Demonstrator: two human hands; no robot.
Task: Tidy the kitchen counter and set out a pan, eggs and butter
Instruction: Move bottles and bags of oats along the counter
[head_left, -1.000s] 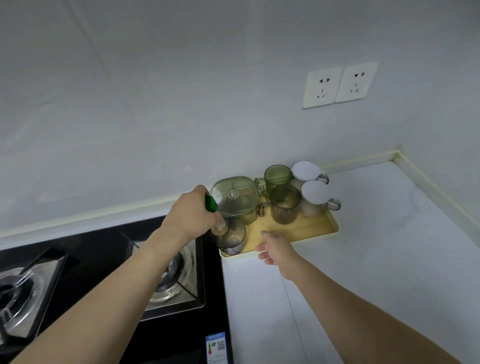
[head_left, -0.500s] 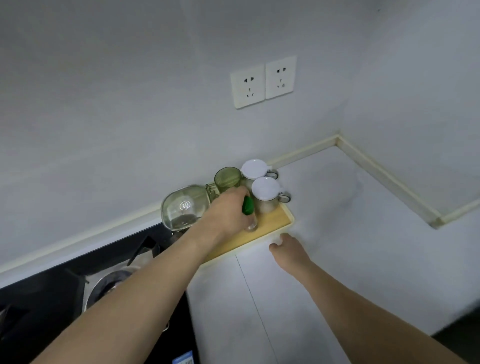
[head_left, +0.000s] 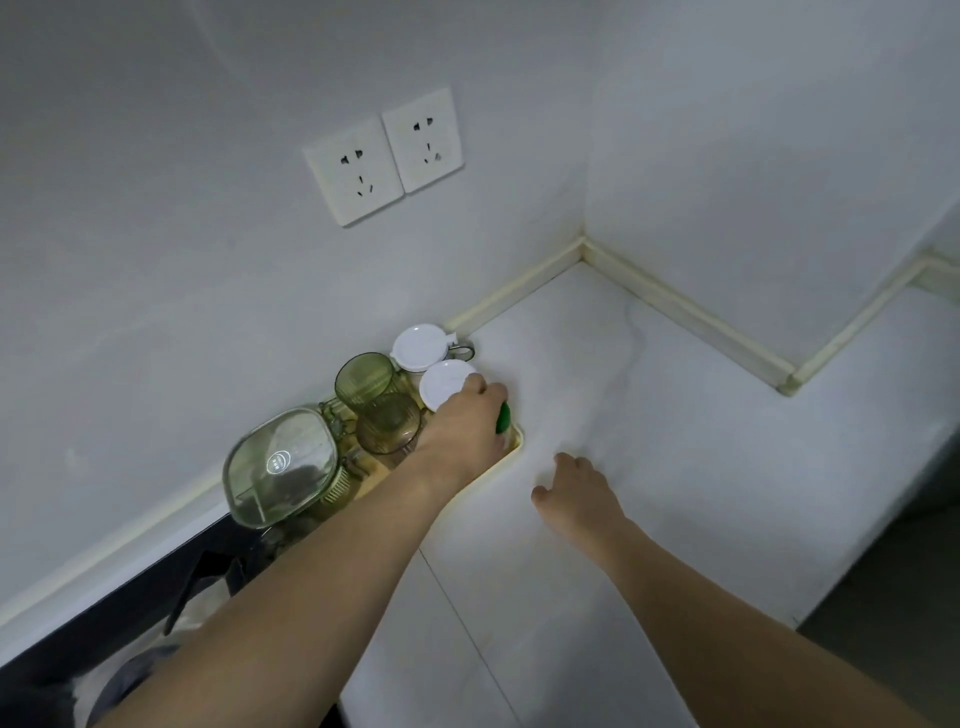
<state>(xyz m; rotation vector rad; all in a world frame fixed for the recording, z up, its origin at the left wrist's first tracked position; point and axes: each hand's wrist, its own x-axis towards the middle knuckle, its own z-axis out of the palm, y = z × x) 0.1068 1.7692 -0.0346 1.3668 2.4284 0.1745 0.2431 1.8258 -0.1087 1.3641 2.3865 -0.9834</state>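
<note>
My left hand (head_left: 465, 423) is shut on a small bottle with a green cap (head_left: 503, 418), held over the right end of the wooden tray (head_left: 511, 451). The bottle's body is mostly hidden by my fingers. The tray holds a lidded glass jug (head_left: 280, 465), two green glass cups (head_left: 363, 379) and two white-lidded mugs (head_left: 421, 345). My right hand (head_left: 576, 493) rests open on the white counter (head_left: 649, 441), just right of the tray. No pan, eggs or butter are in view.
A black gas hob (head_left: 130, 613) lies at the lower left beside the tray. Two wall sockets (head_left: 384, 153) sit above the tray. The counter runs right into a wall corner (head_left: 584, 249) with a cream sealing strip.
My left hand has carried the green-capped bottle from the tray's left end, near the hob, to its right end. My right hand stayed by the tray. The view has swung right.
</note>
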